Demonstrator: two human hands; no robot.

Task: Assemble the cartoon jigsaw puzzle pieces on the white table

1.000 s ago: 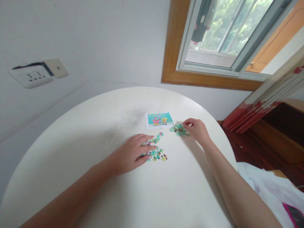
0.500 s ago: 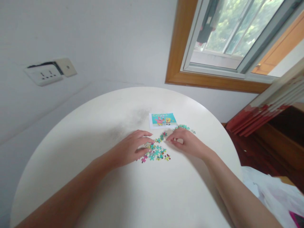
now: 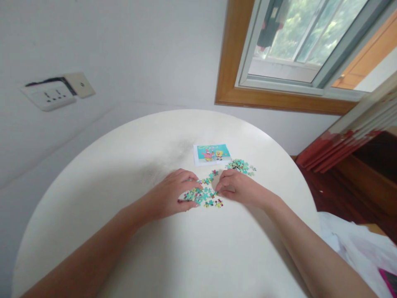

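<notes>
Colourful jigsaw puzzle pieces lie in a loose pile on the white table, mostly turquoise with some yellow and pink. My left hand rests at the pile's left side, fingers spread and fingertips on or over its edge, hiding some pieces. At the right side of the pile, my right hand has its fingers curled together, the tips at a small puzzle piece. A short joined-looking strip of pieces runs diagonally between the hands. Behind my right hand lies a second pile of pieces.
A picture card with a pink starfish and a yellow sponge character lies beyond the pieces. The round white table meets the wall, which has a socket. A wood-framed window, a red-and-white curtain and white plastic bags are at right.
My right hand has moved down and left to the main pile's right edge, uncovering more of the second pile. My left fingers have shifted slightly over the pieces. The view has tilted a little.
</notes>
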